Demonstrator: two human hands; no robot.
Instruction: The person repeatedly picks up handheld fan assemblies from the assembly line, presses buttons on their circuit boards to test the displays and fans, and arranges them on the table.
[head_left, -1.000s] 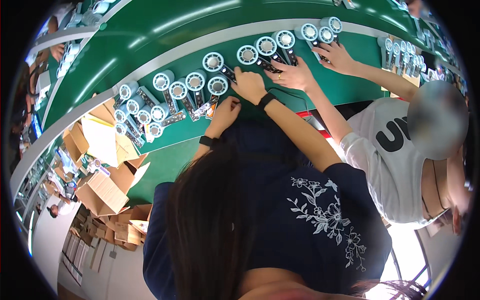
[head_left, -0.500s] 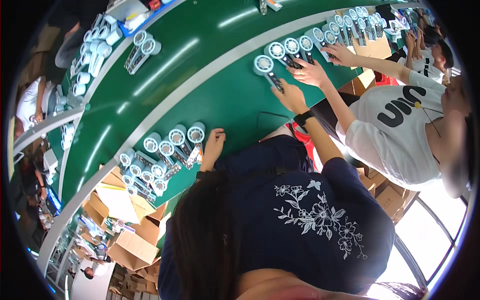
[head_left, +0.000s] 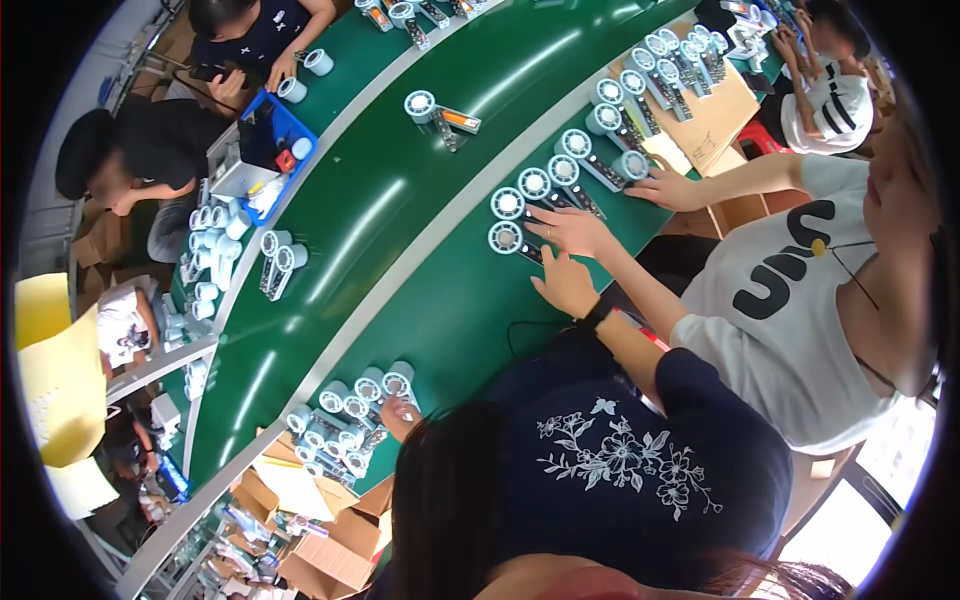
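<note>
My left hand [head_left: 400, 418] closes around the handle of a pale-blue handheld fan [head_left: 398, 377], at the edge of a cluster of similar fans [head_left: 335, 396] on the green table. Their handles are open, with dark inner parts showing. Farther right, my right hand [head_left: 568, 285], with a black band on the wrist, has thumb and forefinger apart. Its forefinger is beside the handle end of another handheld fan [head_left: 506, 238], and I see nothing in its grip. A co-worker's hand [head_left: 572, 232] rests just beyond, among a row of fans.
The co-worker's other hand [head_left: 665, 190] touches another fan [head_left: 632, 166]. Fans stand on a cardboard sheet [head_left: 715, 120] at the far right. A pale rail [head_left: 400, 275] divides my table from a green belt [head_left: 370, 215] carrying fans. Open cardboard boxes [head_left: 330, 555] stand at the lower left.
My view has shifted. My right hand has let go of the fan it held, which now lies beside the row. My left hand has moved from beside the cluster onto a fan's handle.
</note>
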